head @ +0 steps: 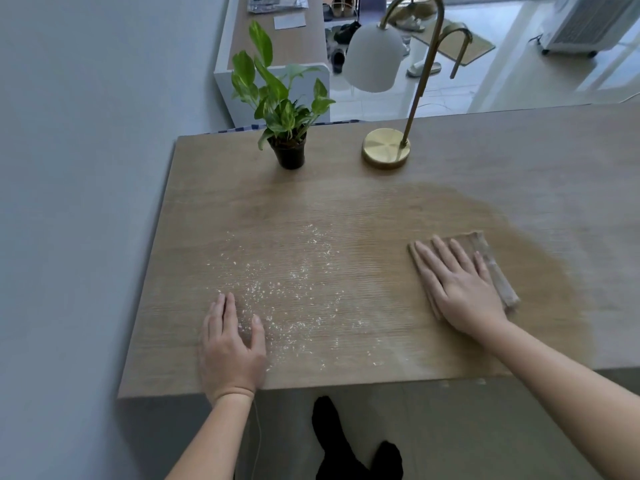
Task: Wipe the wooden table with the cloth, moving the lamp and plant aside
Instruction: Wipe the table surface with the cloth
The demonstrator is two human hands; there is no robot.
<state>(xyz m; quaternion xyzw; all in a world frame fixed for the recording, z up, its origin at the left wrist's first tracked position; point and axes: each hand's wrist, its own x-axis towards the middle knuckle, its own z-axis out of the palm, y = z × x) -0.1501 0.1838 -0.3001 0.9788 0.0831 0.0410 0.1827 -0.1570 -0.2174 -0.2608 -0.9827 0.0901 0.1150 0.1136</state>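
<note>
On the near right of the pale wooden table (346, 202), the right hand (460, 285) presses flat, fingers spread, on the folded brownish cloth (498, 268), mid-wipe; next sweep should run left through the white crumbs (294, 289) beside the flat, empty left hand (230, 344)

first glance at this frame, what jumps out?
The pale crumbs scattered over the near left of the wooden table, just ahead of the left hand lying flat by the near edge. To the right, the right hand presses flat on a folded cloth inside a darker, damp-looking patch. At the far edge stand the potted plant and, to its right, the brass lamp.
</note>
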